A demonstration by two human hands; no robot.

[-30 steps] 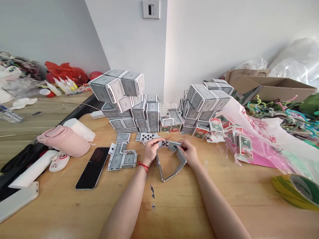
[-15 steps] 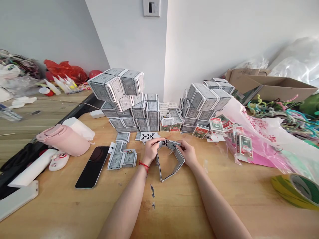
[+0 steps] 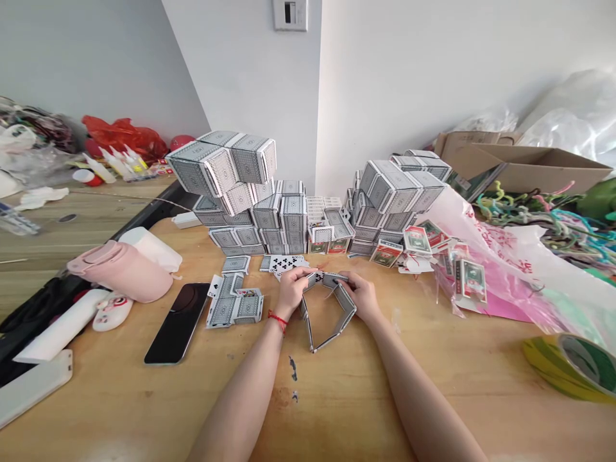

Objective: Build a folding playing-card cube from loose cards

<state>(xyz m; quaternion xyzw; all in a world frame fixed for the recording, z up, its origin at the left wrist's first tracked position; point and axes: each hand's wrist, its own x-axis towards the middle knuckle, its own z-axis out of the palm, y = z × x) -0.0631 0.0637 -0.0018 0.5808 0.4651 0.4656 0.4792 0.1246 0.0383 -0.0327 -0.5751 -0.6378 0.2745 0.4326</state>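
A ring of folded playing cards (image 3: pixel 330 321) stands on the wooden table (image 3: pixel 337 398) just in front of me. My left hand (image 3: pixel 290 292) pinches its upper left side and my right hand (image 3: pixel 362 296) pinches its upper right side, so the fingers of both close on the cards. Loose folded cards (image 3: pixel 235 307) lie to the left of my left hand, and a few face-up cards (image 3: pixel 283 264) lie just beyond it. Cubes built from playing cards are stacked behind, a left stack (image 3: pixel 243 192) and a right stack (image 3: pixel 394 192).
A black phone (image 3: pixel 176 322), a pink bottle (image 3: pixel 120 271) and white items lie at the left. Card packs (image 3: pixel 469 279) sit on a pink plastic bag (image 3: pixel 520 269) at the right, with a cardboard box (image 3: pixel 520 168) behind and a tape roll (image 3: pixel 572 367) near the right edge.
Both hands stay on the card ring with only small finger shifts at its top. The view has drifted slightly.
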